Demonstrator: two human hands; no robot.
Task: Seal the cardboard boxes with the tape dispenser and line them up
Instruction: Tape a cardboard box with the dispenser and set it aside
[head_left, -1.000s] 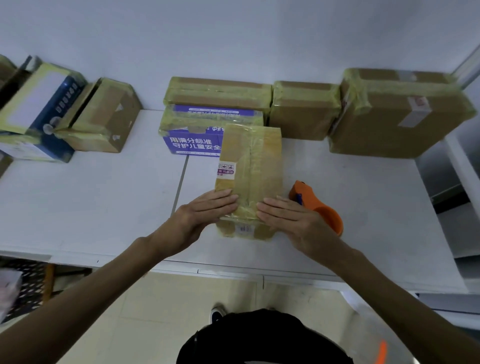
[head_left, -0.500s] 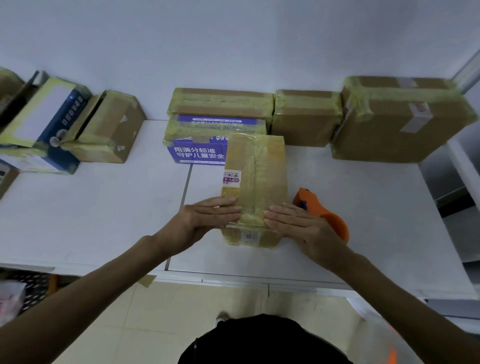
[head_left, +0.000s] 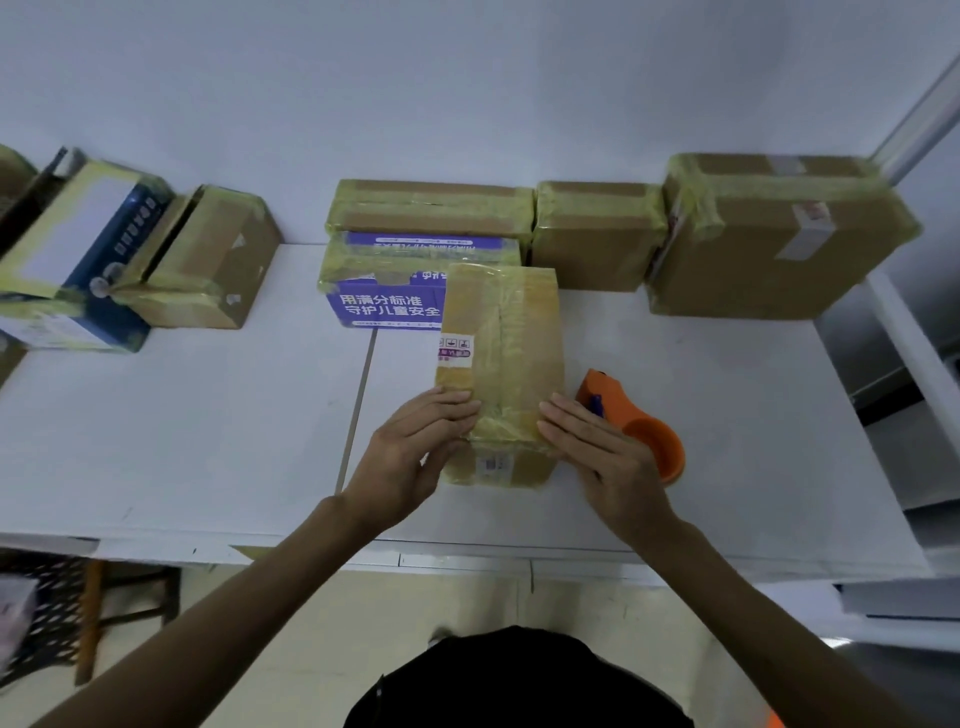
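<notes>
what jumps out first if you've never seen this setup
A tape-wrapped cardboard box lies at the middle of the table, with the left hand and right hand pressing flat on its near end. An orange tape dispenser sits just right of it, and more taped boxes line the wall behind.

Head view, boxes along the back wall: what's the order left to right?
Blue-and-white box → medium brown box → purple printed box → small brown box → large brown box. The flat taped box overlaps the purple one, so it's skipped.
</notes>
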